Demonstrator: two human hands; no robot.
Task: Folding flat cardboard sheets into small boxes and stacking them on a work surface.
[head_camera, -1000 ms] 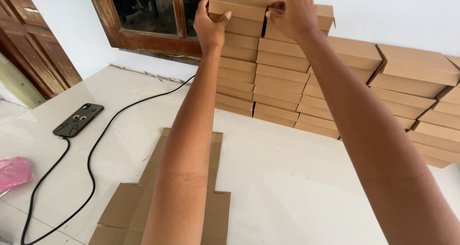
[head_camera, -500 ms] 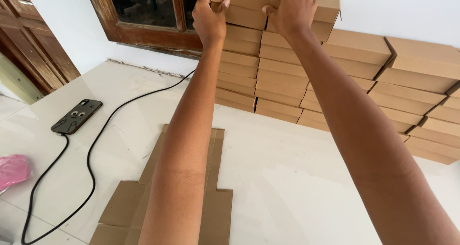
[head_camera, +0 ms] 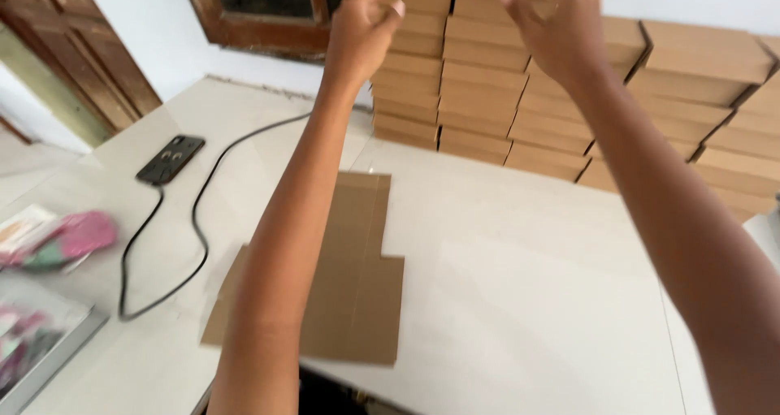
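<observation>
Both my arms reach forward over the white table [head_camera: 528,301]. My left hand [head_camera: 363,27] is raised in front of the tall stack of folded brown cardboard boxes [head_camera: 479,90], fingers loosely curled and holding nothing. My right hand [head_camera: 552,21] hovers just off the same stack near its top, fingers spread, also with nothing in it. Neither hand clearly touches a box. A flat unfolded cardboard blank [head_camera: 349,277] lies on the table below my left forearm.
More stacked brown boxes [head_camera: 715,98] run along the wall to the right. A black phone [head_camera: 169,158] with a black cable [head_camera: 191,228] lies at the left. Pink packets [head_camera: 65,238] and a tray's edge [head_camera: 49,358] sit at the far left. A wooden window frame [head_camera: 260,33] is behind.
Both hands have let go of the top box on the stack and drawn back, fingers now apart. The camera has tilted down and the view has shifted.
</observation>
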